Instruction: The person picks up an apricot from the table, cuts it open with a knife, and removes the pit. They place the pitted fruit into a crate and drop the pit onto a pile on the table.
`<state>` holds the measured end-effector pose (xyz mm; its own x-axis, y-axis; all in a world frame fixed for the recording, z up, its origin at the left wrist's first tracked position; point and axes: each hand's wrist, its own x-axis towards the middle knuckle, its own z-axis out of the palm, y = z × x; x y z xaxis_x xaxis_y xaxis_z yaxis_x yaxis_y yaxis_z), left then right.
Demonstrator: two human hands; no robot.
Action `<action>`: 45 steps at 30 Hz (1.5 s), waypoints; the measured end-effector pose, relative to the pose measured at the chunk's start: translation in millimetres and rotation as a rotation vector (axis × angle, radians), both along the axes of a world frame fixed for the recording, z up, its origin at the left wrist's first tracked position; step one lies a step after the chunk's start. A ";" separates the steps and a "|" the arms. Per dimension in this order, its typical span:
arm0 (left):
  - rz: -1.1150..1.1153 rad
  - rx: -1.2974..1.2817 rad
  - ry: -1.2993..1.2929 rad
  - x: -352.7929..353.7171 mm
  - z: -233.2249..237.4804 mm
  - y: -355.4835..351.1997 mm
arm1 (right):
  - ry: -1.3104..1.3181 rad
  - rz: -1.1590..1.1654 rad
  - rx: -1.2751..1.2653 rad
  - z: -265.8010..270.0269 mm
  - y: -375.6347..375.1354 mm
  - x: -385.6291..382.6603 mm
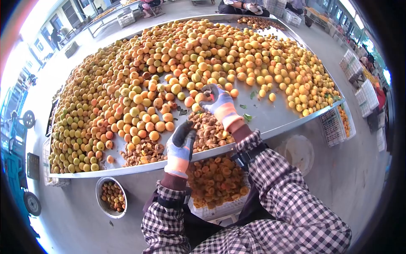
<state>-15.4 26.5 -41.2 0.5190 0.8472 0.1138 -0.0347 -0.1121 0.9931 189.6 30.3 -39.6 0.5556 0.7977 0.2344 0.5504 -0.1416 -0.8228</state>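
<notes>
My right hand [222, 106], in a blue and orange glove with dark fingertips, reaches over the table among whole apricots [203, 66]. Its curved fingers and thumb are around an apricot [200, 98] at the edge of the heap; a small red patch shows near the palm. Lower and nearer me is my left hand [180, 146], gloved alike, with dark fingers drawn together toward the thumb. What it holds, if anything, I cannot tell. Right beside it lies a pile of brown apricot pits [209, 135]. Under the table edge, split apricots [218, 180] fill a white crate [207, 213].
The metal table [275, 114] has a raised rim. More pits and torn fruit [144, 153] lie at the front left. On the floor stand a bucket of dark fruit [112, 197], a pale tub [298, 154] and a crate [334, 127]. A person [243, 7] sits beyond the table.
</notes>
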 end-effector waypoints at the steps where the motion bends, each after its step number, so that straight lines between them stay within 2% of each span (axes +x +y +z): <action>1: 0.012 -0.113 0.001 -0.9 4.2 2.9 | -0.023 0.042 0.113 12.3 -8.0 -11.8; 2: 0.044 -0.122 -0.058 1.5 2.4 5.6 | -0.042 0.083 0.225 18.2 -14.4 -22.6; 3: 0.045 -0.212 -0.140 3.1 5.3 6.0 | 0.055 0.179 0.362 15.5 -19.0 -31.6; 4: 0.044 -0.301 -0.223 5.8 15.1 4.5 | 0.120 0.245 0.395 20.2 -27.0 -43.6; 6: 0.018 -0.305 -0.242 8.6 22.7 0.5 | 0.060 0.199 0.236 30.8 -45.3 -65.9; 7: 0.025 -0.311 -0.278 11.1 13.8 3.7 | -0.073 0.200 0.201 37.0 -53.9 -74.1; 8: 0.031 -0.317 -0.313 12.4 6.8 5.6 | -0.298 0.180 0.346 25.1 -49.5 -75.8; 10: 0.058 -0.315 -0.341 13.8 10.5 2.8 | -0.043 0.324 0.385 31.6 -59.5 -78.4; 11: 0.046 -0.340 -0.371 13.4 12.0 3.7 | -0.043 0.323 0.386 33.0 -61.7 -75.3; 13: -0.002 -0.343 -0.424 12.0 17.8 3.5 | 0.236 0.370 0.366 34.1 -68.0 -67.8; 18: -0.076 -0.292 -0.381 10.4 30.8 2.4 | 0.057 0.399 0.278 53.0 -91.4 -46.1; 20: -0.107 -0.248 -0.395 13.1 31.0 1.6 | -0.051 0.459 0.101 52.9 -97.0 -46.9; 24: -0.173 -0.293 -0.435 17.1 36.2 -0.2 | 0.009 0.491 0.055 47.1 -101.9 -47.4; 26: -0.179 -0.231 -0.411 20.2 37.8 -1.3 | -0.039 0.474 0.105 44.5 -102.2 -44.2; 30: -0.193 -0.280 -0.334 13.5 50.4 -2.8 | 0.054 0.484 0.044 46.8 -104.3 -39.2; 32: -0.197 -0.474 -0.438 11.9 47.5 -1.1 | 0.059 0.485 0.044 45.6 -104.7 -38.6; 34: -0.213 -0.462 -0.440 12.4 51.4 -3.4 | 0.187 0.528 0.056 44.3 -105.1 -38.7; 37: -0.268 -0.437 -0.509 13.1 49.0 -2.9 | 0.242 0.528 0.082 40.0 -104.0 -39.9; 45: -0.291 -0.458 -0.569 14.9 49.2 -4.8 | 0.202 0.556 0.044 36.6 -102.3 -40.8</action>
